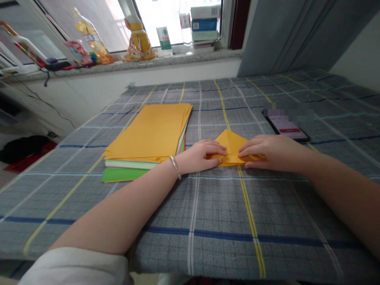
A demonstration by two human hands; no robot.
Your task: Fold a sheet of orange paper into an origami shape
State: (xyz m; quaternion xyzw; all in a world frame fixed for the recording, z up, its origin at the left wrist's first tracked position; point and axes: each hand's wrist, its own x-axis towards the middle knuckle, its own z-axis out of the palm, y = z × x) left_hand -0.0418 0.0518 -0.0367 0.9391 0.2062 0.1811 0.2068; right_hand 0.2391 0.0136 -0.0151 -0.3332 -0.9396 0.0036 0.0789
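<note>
Your folded orange paper lies on the plaid cloth, in the middle of the surface, and both your hands rest on it. Your left hand lies flat with the fingers together, pressing down on the paper's left part; a thin silver bracelet circles that wrist. Your right hand is likewise flattened, fingers close together, on the right part, its fingertips almost meeting those of the left. The paper rises to a pointed, triangular peak beyond your knuckles, with crisp creases. Just beside your left hand sits a stack of coloured sheets, orange on top, with green and pale edges showing beneath, smooth and matte. To your right, near the paper but apart from it, a dark phone lies flat with its screen lit. Further off, the stone windowsill carries bottles and small boxes. The cloth is woven grey with blue, yellow and white lines.
</note>
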